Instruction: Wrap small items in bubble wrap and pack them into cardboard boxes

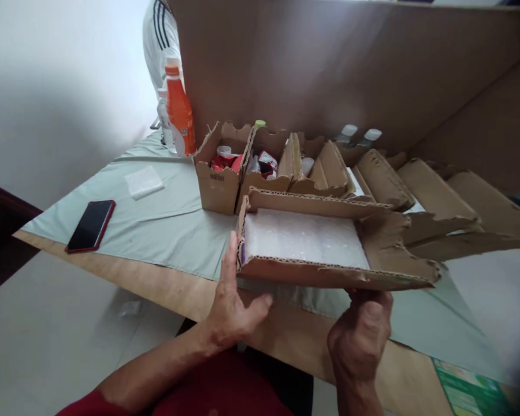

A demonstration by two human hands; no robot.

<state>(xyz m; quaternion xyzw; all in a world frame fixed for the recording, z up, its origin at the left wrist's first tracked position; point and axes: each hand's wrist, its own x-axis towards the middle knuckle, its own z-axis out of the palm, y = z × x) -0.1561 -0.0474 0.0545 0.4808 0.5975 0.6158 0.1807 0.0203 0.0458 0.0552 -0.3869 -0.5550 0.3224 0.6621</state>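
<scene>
An open, shallow cardboard box [303,278] with torn edges is held up in front of me, over the table. A stack of white, translucent bubble-wrap sheets [303,236] lies inside it towards the left end. My left hand [236,306] rests with straight fingers along the box's left end, thumb spread apart. Beneath the front side, to the right, my right hand [361,332] is closed at the box's underside; its fingertips are partly hidden.
Behind stands a row of cardboard bins [219,188], some with red packets. An orange bottle [181,115] is beside them. A phone [91,225] and a clear plastic packet [144,182] lie on the left cloth. A large cardboard panel [312,63] rises behind; a person's white sleeve [160,34] shows.
</scene>
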